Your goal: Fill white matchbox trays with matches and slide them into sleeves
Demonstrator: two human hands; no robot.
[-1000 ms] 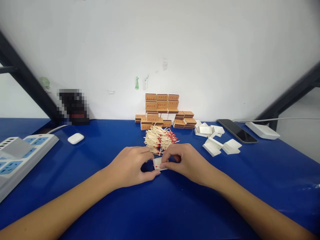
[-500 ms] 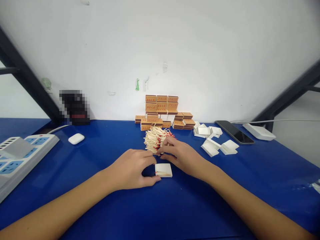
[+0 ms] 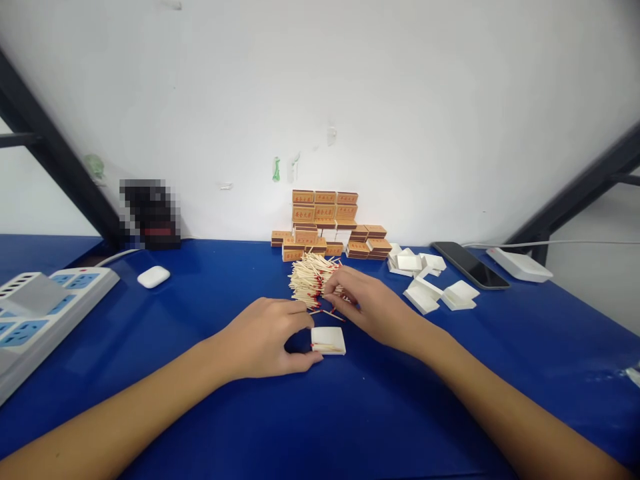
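A small white matchbox tray [image 3: 328,338] lies on the blue table with a few matches along its near side. My left hand [image 3: 273,339] holds the tray at its left end, thumb at the near corner and index finger at the far one. Just beyond the tray is a heap of loose matches [image 3: 306,280], many with red heads showing. My right hand [image 3: 367,303] is at the heap's near right side, thumb and index finger pinched together on matches; how many is hidden. A couple of stray matches [image 3: 333,315] lie between heap and tray.
Stacked orange matchboxes [image 3: 325,212] stand against the wall behind the heap. White empty trays [image 3: 423,293] lie at the right, near a phone [image 3: 470,265] and a white flat device [image 3: 519,265]. A power strip [image 3: 65,313] and white earbud case [image 3: 153,277] are on the left.
My right hand has shifted slightly right and up along the heap, its thumb and index finger drawn closer together. Stray matches below it now show. My left hand stays at the tray.
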